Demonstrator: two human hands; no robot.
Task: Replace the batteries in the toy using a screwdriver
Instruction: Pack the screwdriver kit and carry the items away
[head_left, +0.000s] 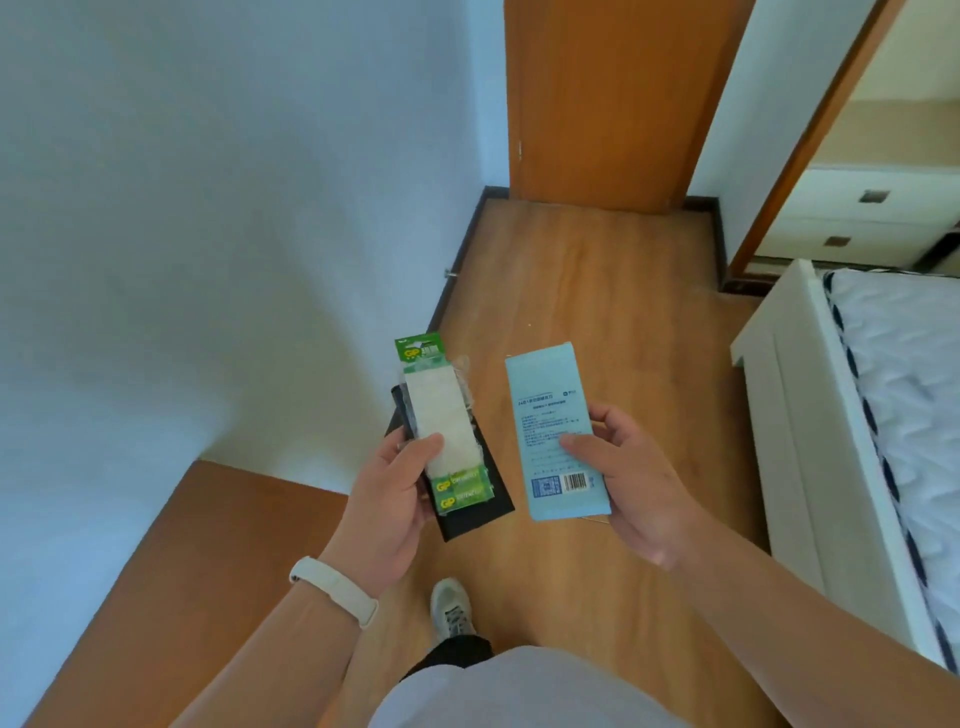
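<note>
Closest to the lens are the person's pale shirt (519, 691) and one shoe (452, 608) on the wooden floor (597, 291), so the person is standing and everything for the job is carried rather than set down; the left hand (387, 504), a white wristband (332, 590) behind it, curls under a stack of two things and clamps them with the thumb on top: a green battery pack (441, 421), two green cells (462, 488) showing at its near end, lying on a black flat item (491, 493) that I cannot identify (it may be the toy, or only a case); stacking them leaves the other hand free; the right hand (634, 483), just right of the left and apart from it, grips a light blue box (550, 415) by its near half, thumb across the printed face, fingers behind, label up as if to be read; judging by the task it likely holds the screwdriver, though no tool is visible; no toy is plainly in view, so the work seems to be at the gathering stage; far right stands a white bed (883, 389), far ahead an orange door (613, 104).
</note>
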